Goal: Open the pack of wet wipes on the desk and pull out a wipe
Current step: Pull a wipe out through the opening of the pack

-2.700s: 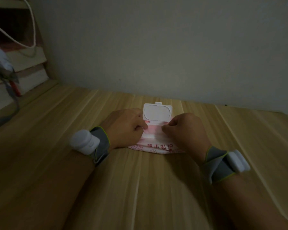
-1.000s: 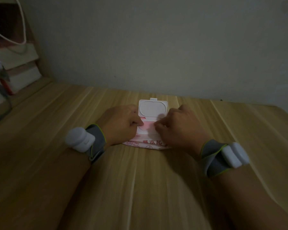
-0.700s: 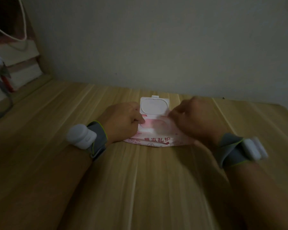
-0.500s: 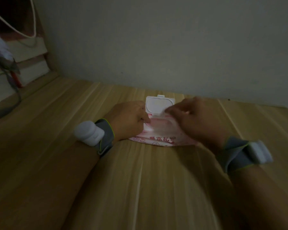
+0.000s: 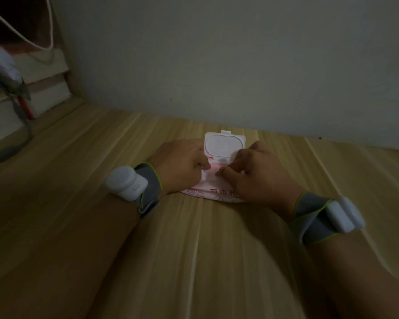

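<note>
A pink and white pack of wet wipes (image 5: 209,192) lies flat on the wooden desk (image 5: 194,261) near the wall. Its white plastic lid (image 5: 224,147) stands flipped up at the far side. My left hand (image 5: 180,164) presses on the pack's left end, fingers curled at the opening. My right hand (image 5: 256,178) covers the pack's right half, its fingertips pinched at the opening under the lid. The opening itself is hidden by my fingers, and no wipe shows.
A grey wall rises just behind the pack. At the far left stand stacked books (image 5: 39,88) in a shelf, with a white cable (image 5: 48,31) hanging above them and a small dark stand (image 5: 21,104). Both wrists carry grey straps with white devices.
My right hand lifted off to the right of the pack, then came back down onto its right half with fingertips at the opening. My left hand stayed on the pack.
</note>
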### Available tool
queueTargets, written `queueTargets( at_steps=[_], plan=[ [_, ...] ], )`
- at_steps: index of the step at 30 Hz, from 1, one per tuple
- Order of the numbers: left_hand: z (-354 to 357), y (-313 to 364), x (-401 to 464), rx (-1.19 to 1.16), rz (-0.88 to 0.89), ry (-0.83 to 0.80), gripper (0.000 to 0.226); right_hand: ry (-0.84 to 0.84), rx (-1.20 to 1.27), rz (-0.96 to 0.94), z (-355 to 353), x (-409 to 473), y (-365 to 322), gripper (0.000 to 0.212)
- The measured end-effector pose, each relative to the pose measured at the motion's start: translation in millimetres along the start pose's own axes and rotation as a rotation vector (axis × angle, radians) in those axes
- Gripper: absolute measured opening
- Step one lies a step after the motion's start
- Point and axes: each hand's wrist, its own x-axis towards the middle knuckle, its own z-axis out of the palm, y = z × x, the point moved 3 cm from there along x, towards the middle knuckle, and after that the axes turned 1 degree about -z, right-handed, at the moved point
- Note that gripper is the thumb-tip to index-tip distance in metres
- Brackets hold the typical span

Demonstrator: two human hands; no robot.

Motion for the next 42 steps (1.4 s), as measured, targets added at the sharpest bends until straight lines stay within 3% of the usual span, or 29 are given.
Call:
queueTargets(
  at_steps=[11,19,22,25,28,33,42],
  plan=[
    [3,-2,0,-0.022,-0.009,0.02,0.038,-0.012,0.06,0.088,-6,-1,16,0.036],
    [3,-1,0,-0.036,-0.006,0.012,0.038,0.01,-0.03,0.089,-11,1,26,0.033],
    [2,-1,0,-0.037,-0.007,0.012,0.038,0.167,-0.066,0.1,-22,2,29,0.036],
    [3,-2,0,-0.034,-0.005,0.013,0.038,0.375,0.108,0.189,-42,1,39,0.032],
    [3,-1,0,-0.027,-0.009,0.016,0.038,0.288,0.162,0.143,-37,1,31,0.042],
    [2,0,0,-0.007,0.029,0.027,0.039,0.0,-0.033,-0.013,-1,1,7,0.047],
    [2,0,-1,-0.018,0.012,0.025,0.038,-0.021,-0.07,0.11,-7,3,26,0.046]
  ],
)
